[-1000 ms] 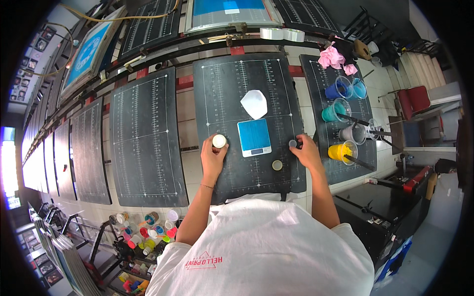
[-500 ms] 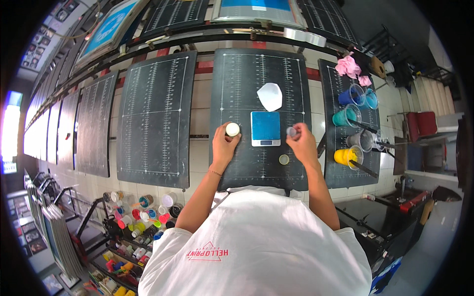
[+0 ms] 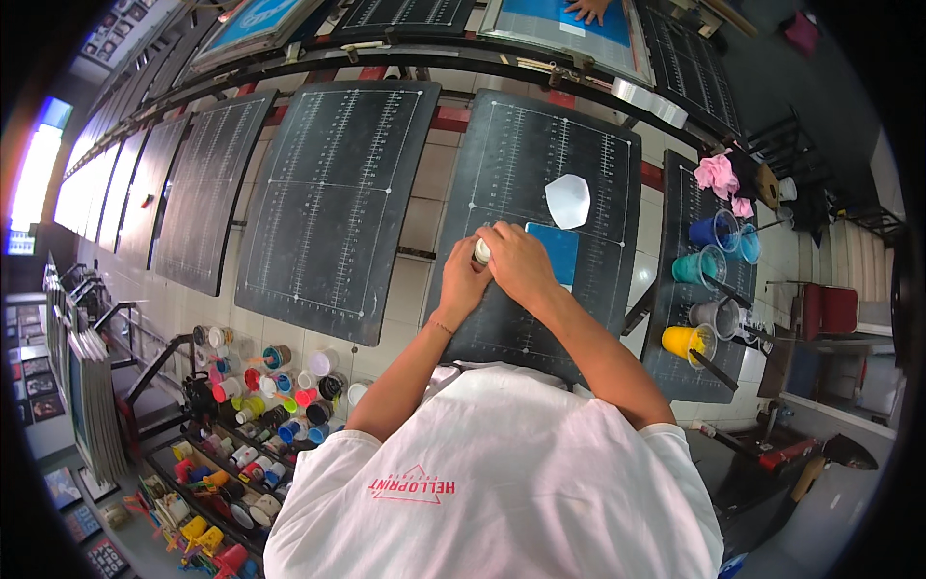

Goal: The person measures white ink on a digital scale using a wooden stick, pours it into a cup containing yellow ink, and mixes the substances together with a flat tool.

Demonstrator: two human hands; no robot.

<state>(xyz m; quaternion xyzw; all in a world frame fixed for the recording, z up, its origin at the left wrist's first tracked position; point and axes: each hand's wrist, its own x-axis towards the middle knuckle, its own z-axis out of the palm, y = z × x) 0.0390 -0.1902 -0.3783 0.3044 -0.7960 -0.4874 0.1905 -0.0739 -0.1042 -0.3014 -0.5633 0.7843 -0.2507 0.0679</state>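
My left hand (image 3: 464,285) grips a small jar (image 3: 481,252) with a pale top, just above the dark printing board (image 3: 482,333). My right hand (image 3: 522,264) reaches across to the left, its fingers curled against the same jar. Whether a small cap is between the right fingers cannot be seen. Under and beside my right hand lies a flat scale with a blue top (image 3: 554,253), its lower part hidden by that hand and forearm. Beyond the scale rests a white, angular cup or folded sheet (image 3: 568,202).
Cups of blue (image 3: 713,232), teal (image 3: 696,267) and yellow ink (image 3: 685,341) stand on the right board, beside pink crumpled cloth (image 3: 715,176). Many ink jars (image 3: 277,358) crowd the lower left. Another person's hand (image 3: 586,11) rests on a screen frame at the top.
My right hand has moved left from beside the scale, where it held a small translucent piece, to the jar in my left hand. The view has turned. Another person's hand has appeared.
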